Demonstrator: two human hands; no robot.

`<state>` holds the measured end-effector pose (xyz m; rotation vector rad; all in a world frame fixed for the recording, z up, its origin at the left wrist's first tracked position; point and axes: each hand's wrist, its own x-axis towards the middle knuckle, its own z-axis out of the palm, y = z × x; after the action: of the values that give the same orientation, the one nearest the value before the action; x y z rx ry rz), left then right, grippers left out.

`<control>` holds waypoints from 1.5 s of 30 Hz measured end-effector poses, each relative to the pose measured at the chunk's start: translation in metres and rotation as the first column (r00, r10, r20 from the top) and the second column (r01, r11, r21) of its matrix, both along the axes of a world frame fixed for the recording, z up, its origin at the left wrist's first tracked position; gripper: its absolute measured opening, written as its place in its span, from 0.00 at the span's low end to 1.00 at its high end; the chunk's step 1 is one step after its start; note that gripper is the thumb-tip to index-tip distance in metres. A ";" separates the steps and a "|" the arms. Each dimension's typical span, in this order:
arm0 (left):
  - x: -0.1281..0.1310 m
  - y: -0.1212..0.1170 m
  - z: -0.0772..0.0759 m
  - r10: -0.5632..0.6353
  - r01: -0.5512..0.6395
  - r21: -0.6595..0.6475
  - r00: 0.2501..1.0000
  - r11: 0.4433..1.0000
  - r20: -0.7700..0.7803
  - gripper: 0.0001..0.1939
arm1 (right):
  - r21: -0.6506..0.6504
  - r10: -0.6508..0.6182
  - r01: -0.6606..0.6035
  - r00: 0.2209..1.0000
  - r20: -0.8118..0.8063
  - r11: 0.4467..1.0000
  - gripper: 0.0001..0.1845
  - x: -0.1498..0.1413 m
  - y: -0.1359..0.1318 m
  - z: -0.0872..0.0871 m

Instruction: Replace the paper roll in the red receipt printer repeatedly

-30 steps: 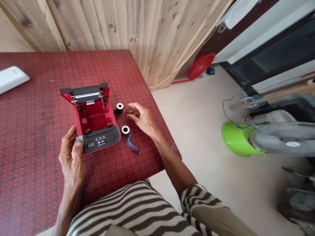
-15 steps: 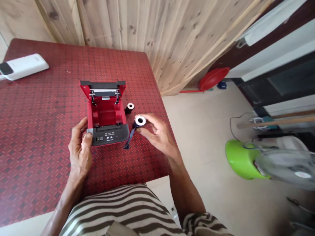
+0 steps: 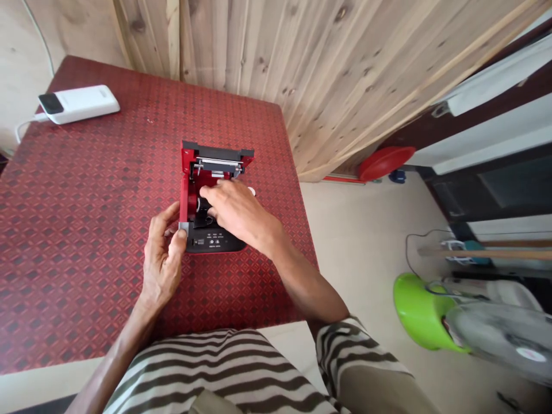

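A small red and black label printer (image 3: 218,244) rests on the table with its lid (image 3: 219,155) tipped up. My left hand (image 3: 163,256) grips its near left corner, thumb on the grey part. My right hand (image 3: 241,213) reaches down into the red compartment, fingers closed round a black ribbon roll (image 3: 202,204) with a white core. The roll lies sideways in there, and its loose black end hangs over the front panel. Most of the roll is covered by my fingers. A second roll (image 3: 252,191) peeks out behind my right hand, only its white end visible.
The table (image 3: 107,230) has a red patterned top. On its far left lies a white power bank (image 3: 86,104) with a cable. A plank wall (image 3: 241,52) borders the back. On the floor to the right are a green tub (image 3: 418,313) and a red basin (image 3: 386,163).
My right hand has carried the ribbon roll from beside the printer into its compartment. My left hand keeps its grip. The view has shifted, so things appear further right.
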<state>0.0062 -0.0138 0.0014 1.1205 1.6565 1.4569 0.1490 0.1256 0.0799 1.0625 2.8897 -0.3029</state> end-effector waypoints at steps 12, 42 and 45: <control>0.000 0.000 0.002 0.004 -0.003 0.017 0.999 1.000 -0.047 0.32 | -0.075 -0.039 0.040 0.999 0.023 0.996 0.15 -0.010 0.004 0.006; -0.029 0.131 0.054 0.057 -0.047 -0.040 0.952 0.998 0.300 0.18 | 0.368 0.133 0.061 0.867 -0.480 0.928 0.13 0.055 -0.068 -0.027; -0.031 0.094 0.045 -0.031 0.044 -0.034 0.948 0.998 0.316 0.27 | 0.365 0.119 0.085 0.857 -0.501 0.927 0.13 0.055 -0.072 -0.031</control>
<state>-0.0253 0.0802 0.0465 0.8405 1.4264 1.4841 0.2044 0.0536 0.0486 1.1491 3.5518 -0.0230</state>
